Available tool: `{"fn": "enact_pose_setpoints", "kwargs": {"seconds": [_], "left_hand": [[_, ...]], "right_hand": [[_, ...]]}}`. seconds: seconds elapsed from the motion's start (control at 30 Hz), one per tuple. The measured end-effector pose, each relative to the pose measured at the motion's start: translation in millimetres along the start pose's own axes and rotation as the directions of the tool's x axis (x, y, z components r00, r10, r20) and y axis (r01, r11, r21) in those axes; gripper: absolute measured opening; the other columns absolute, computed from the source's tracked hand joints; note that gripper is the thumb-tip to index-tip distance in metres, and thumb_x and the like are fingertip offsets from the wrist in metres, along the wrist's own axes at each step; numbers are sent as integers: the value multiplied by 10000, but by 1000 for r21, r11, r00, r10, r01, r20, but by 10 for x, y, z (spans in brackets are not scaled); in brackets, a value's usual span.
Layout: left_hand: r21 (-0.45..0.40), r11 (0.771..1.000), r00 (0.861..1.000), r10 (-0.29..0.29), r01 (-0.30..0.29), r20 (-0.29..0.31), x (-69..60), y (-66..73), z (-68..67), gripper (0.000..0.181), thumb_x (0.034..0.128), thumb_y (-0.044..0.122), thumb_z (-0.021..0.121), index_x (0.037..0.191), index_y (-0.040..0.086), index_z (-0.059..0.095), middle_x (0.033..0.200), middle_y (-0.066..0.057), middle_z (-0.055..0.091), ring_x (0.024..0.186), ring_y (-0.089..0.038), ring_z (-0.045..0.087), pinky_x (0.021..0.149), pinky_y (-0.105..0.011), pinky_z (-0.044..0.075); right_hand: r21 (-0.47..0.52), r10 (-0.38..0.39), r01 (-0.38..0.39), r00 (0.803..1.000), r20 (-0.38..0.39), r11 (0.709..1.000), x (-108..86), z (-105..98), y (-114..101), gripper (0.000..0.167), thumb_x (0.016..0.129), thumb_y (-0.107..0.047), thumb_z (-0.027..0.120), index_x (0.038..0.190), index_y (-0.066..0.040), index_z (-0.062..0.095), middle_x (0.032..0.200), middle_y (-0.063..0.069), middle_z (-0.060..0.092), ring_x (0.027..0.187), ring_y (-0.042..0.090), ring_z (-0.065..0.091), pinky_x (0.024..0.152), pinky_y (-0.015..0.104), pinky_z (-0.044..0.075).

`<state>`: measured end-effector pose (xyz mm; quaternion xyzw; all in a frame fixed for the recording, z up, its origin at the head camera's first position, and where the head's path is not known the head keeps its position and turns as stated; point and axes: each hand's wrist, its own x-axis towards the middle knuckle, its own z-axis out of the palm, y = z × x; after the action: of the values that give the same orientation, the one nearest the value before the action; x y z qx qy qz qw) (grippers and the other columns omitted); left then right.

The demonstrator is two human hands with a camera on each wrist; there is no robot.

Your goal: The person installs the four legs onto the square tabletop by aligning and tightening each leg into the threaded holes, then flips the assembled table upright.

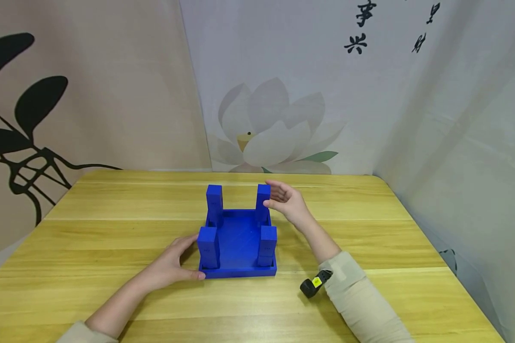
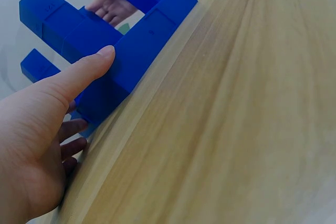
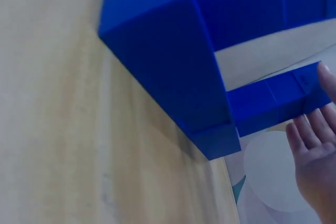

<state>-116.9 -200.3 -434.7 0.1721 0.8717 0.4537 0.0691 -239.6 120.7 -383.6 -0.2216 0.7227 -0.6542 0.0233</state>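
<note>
A blue square tray (image 1: 238,272) with low walls lies on the table, a tall blue post standing upright at each corner. At its near left corner my left hand (image 1: 167,267) holds the tray, thumb on the front wall and fingers along the left side, partly hidden behind it. The near left post (image 1: 209,247) rises beside those fingers. My right hand (image 1: 289,202) is at the top of the far right post (image 1: 262,202), its thumb at the post's near side and its loosely extended fingers behind. In the right wrist view, thumb and fingertips lie along that post's upper end (image 3: 310,90).
The wooden table (image 1: 111,209) extends around the tray and ends at a wall covering (image 1: 283,57) with a printed flower. A black strap device (image 1: 312,287) with a yellow label sits at the right wrist. The far left post (image 1: 215,205) and near right post (image 1: 267,245) also stand.
</note>
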Motion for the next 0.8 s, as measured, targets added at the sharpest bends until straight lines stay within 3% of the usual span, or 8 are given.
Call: {"fn": "enact_pose_setpoints", "kwargs": {"seconds": [0.23,0.47,0.8], "left_hand": [[12,1000,1000,-8,8,4,-7,-2,-6,1035,683,456,840,1478,35,329,1454,-206,362,1320,-423,287,1009,-650,270],[21,999,999,-32,31,11,-18,14,-18,1038,690,446,839,1479,20,316,1455,-231,342,1318,-447,281,999,-658,278],[8,1000,1000,-22,21,18,-13,12,-15,1027,696,444,836,1484,40,316,1465,-216,337,1329,-438,265,1004,-661,265]], "right_hand": [[29,-7,2,985,175,1000,67,-93,-18,574,900,17,626,1428,25,401,1443,208,410,1293,318,429,1049,432,356],[74,-17,-5,958,285,997,114,-114,7,568,934,3,582,1455,15,355,1419,236,427,1289,300,443,1024,415,390],[47,-4,-9,965,263,999,66,-75,14,496,950,-13,571,1424,-8,426,1374,170,507,1244,266,499,993,378,426]]}}
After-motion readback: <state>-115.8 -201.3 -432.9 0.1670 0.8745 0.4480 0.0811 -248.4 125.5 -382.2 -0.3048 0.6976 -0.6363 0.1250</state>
